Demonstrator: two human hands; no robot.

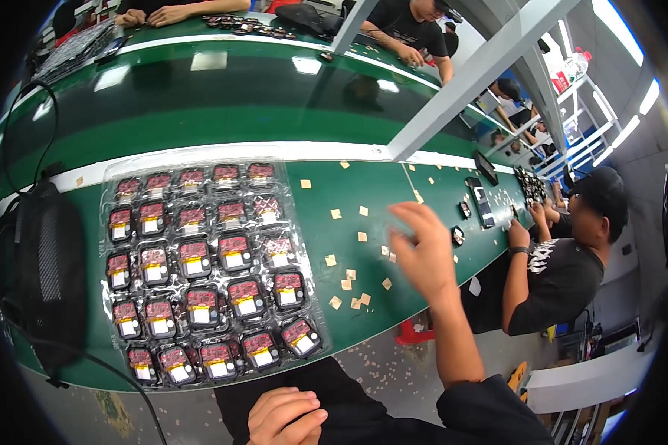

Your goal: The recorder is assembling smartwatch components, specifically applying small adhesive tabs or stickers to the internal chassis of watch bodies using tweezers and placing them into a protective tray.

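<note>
right grip (pixel 421 252) loosely curled — near tan squares (pixel 362 237)

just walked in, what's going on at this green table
One person's right hand hovers open and apparently empty over the green table, near scattered tan squares. Their left hand is low, off the table, fingers curled. On the left lies a clear plastic tray of black-cased devices. To the right, a co-worker is at the same table.
</note>
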